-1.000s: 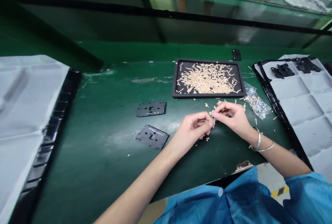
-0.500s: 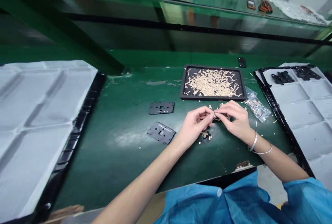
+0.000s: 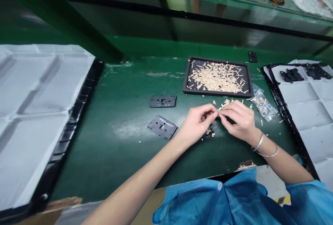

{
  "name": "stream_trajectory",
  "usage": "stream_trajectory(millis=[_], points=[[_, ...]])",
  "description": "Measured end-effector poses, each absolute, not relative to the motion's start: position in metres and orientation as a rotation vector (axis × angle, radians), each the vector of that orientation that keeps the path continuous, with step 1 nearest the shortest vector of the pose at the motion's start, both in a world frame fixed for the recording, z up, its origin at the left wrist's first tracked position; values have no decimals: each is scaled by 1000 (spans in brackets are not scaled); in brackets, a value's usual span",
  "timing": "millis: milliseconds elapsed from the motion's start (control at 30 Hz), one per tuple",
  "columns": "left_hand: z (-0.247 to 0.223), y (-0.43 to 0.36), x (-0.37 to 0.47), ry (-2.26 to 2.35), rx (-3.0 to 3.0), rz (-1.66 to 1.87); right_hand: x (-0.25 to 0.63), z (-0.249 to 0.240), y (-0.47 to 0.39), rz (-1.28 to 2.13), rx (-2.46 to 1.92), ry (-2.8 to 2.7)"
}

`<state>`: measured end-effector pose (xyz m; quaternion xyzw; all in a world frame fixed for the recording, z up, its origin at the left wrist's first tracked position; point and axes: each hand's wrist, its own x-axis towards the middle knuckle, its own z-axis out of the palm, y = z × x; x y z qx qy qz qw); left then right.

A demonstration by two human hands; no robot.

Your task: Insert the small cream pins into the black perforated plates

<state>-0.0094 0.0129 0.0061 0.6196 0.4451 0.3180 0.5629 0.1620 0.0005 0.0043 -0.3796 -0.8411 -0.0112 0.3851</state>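
Cream bits (image 3: 227, 103) lie loose on the green table (image 3: 117, 169), just beyond the left hand (image 3: 200, 121) and right hand (image 3: 240, 119), whose pinched fingertips meet on a tiny piece (image 3: 218, 111) too small to identify. Beside the left hand sits a small black part (image 3: 211, 131); farther out come a black tray (image 3: 218, 93) of cream strips (image 3: 217, 77), a clear bag (image 3: 265, 106) to its right, and two dark plates (image 3: 168, 101) leftward.

On the green table (image 3: 117, 162)

A black tray (image 3: 218, 93) sits upper right, a small black part (image 3: 252, 57) above it. Two flat dark plates (image 3: 170, 101) lie in the middle. Tan bits (image 3: 226, 102) and a clear bag (image 3: 263, 104) lie right of centre.
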Motion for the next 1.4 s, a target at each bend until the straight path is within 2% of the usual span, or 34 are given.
stream_trajectory(millis=[267, 500, 667, 833, 1067, 1267, 1400], points=[[2, 11, -5, 1007, 1100, 847, 177, 2, 14, -147, -1214, -1947], [-1, 9, -2, 932, 963, 945, 167, 1, 5, -110, -1057, -2040], [4, 8, -2, 958, 1088, 929, 163, 3, 1, -99, -984, -2032], [6, 7, -5, 1070, 1461, 966, 161, 6, 0, 44, -998, -2002], [6, 2, -5, 1007, 1459, 916, 158, 12, -4, 339, -1197, -1818], [10, 1, -5, 991, 1443, 909, 160, 10, -1, 38, -1015, -1949], [11, 3, -6, 989, 1451, 927, 160, 10, 0, -7, -960, -2019]])
